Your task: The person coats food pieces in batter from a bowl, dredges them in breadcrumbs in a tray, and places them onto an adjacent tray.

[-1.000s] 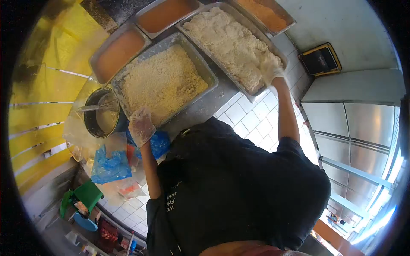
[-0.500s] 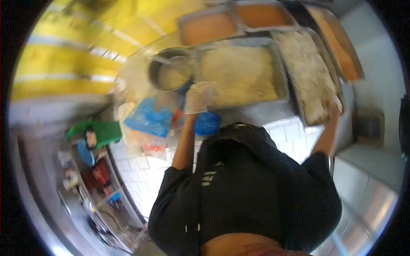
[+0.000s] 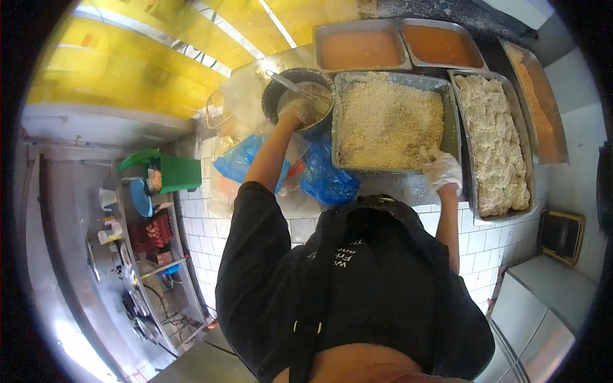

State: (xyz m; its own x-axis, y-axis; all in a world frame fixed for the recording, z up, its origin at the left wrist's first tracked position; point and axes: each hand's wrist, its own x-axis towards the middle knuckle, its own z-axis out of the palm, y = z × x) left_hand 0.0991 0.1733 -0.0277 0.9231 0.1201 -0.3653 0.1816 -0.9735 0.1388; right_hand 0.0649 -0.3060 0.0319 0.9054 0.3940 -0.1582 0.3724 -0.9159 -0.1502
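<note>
My left hand (image 3: 295,113), in a clear glove, reaches into a dark bucket (image 3: 267,89) of pale, wet batter. Its fingers are down inside and hidden. A metal whisk (image 3: 288,83) leans in the same bucket, its handle over the far left rim. My right hand (image 3: 440,169), also in a clear glove, rests at the near right corner of a deep metal tray (image 3: 397,167). Its fingers are loosely bent over the pale yellow crumbs (image 3: 391,118), apart from one another, with nothing visibly held.
On the right, a long metal tray (image 3: 535,203) holds coated pieces (image 3: 493,147); beyond it lies a tray of orange powder (image 3: 541,105). Two trays of orange liquid (image 3: 359,50) stand at the back. Blue plastic bags (image 3: 327,175) lie near the bucket.
My left hand has gone from beside the crumb tray into the bucket. My right hand has moved left from the coated-pieces tray to the crumb tray. The view has shifted.
</note>
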